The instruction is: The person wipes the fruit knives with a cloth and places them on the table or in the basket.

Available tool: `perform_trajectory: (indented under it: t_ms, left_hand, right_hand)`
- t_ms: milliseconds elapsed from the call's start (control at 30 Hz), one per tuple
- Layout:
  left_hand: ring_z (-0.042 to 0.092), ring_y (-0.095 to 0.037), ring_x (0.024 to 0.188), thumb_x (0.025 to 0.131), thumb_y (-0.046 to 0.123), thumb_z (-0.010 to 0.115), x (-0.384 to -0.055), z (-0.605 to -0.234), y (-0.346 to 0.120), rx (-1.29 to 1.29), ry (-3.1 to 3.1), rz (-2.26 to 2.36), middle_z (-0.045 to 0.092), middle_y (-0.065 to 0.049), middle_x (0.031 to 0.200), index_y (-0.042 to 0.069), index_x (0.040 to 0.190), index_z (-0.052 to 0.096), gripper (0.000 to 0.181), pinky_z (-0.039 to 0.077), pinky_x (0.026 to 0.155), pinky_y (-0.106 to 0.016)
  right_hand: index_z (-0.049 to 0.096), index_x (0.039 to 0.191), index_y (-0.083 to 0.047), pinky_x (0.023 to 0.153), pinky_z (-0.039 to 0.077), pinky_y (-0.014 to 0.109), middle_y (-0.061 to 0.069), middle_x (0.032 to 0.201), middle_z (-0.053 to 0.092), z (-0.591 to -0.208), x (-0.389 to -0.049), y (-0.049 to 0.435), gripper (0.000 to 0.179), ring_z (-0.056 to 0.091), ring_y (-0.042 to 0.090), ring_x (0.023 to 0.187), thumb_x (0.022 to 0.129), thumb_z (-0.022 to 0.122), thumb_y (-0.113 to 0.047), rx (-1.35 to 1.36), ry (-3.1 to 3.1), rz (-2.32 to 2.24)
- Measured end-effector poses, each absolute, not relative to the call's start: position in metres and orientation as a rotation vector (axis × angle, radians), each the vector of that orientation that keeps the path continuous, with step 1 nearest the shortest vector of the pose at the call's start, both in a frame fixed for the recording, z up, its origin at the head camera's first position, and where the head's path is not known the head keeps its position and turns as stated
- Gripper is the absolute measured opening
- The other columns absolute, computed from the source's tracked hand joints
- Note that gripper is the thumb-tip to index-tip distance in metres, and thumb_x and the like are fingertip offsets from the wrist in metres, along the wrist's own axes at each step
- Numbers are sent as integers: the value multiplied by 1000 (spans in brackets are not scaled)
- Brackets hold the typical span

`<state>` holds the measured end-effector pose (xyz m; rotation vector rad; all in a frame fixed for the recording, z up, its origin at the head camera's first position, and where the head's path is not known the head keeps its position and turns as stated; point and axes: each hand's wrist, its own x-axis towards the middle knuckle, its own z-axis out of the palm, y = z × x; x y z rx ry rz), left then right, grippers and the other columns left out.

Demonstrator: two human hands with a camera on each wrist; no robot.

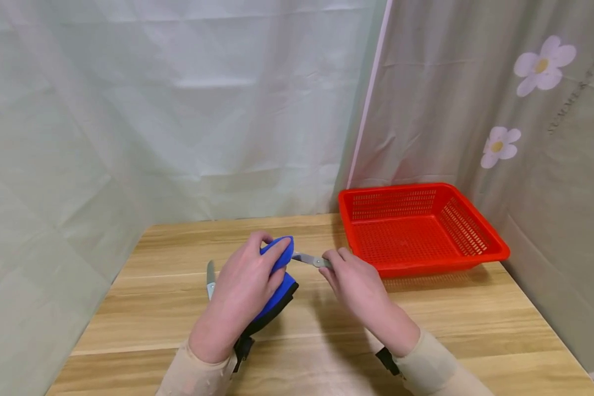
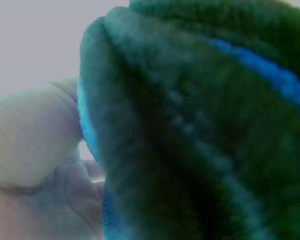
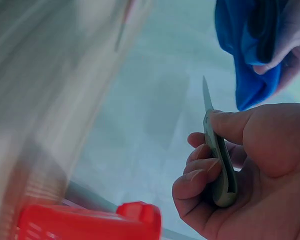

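Note:
My left hand (image 1: 245, 283) grips a bunched blue cloth (image 1: 279, 294), one corner pinched up between thumb and fingers and the rest hanging below with a dark edge. In the left wrist view the cloth's folds (image 2: 155, 125) fill most of the picture. With my right hand (image 1: 358, 280) I hold a folding knife (image 3: 219, 150) by its grey-green handle, fingers curled round it and the thumb along its side. Its blade (image 1: 304, 257) is folded out and points left, the tip close to the raised cloth corner. A second knife (image 1: 210, 275) lies left of my left hand, partly hidden by it.
A red perforated plastic basket (image 1: 480, 258) stands at the back right of the wooden table (image 1: 326, 357), near my right hand. Pale curtains (image 1: 227, 110) hang behind and along both sides, printed with white flowers (image 1: 544, 66) on the right.

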<state>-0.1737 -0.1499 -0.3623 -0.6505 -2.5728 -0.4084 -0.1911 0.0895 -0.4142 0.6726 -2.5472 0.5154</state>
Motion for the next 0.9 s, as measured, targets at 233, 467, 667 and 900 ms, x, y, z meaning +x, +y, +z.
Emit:
perform_trajectory:
  t_ms: [233,467,667,900]
  left_hand:
    - [74,-37,95,92,16,92,-172,-360,-143,-657,-2531,-418,61,-20,131,7,143,73,55,65,79,-50]
    - [74,-36,102,91,15,93,-169,-361,-136,-751,-2471,-416,66,-18,129,6,141,75,54,64,87,-50]
    - [74,-36,102,91,17,94,-164,-361,-129,-800,-2459,-403,67,-18,130,7,141,74,55,64,88,-51]
    - [73,-35,101,93,19,92,-161,-363,-122,-866,-2467,-346,65,-17,131,7,141,75,52,64,90,-51]
  right_hand:
    - [74,114,-10,52,41,25,-1,87,60,-403,-188,97,27,49,12,64,95,90,-20,628,-2531,535]
    - [76,117,-11,51,40,26,-2,87,61,-398,-182,104,27,49,11,63,96,90,-21,604,-2509,558]
    - [78,115,-10,51,39,24,-4,84,56,-391,-176,107,25,47,9,62,96,89,-20,626,-2496,570]
    - [78,115,-11,51,40,25,-4,84,57,-386,-170,108,23,49,9,62,97,88,-21,656,-2475,539]
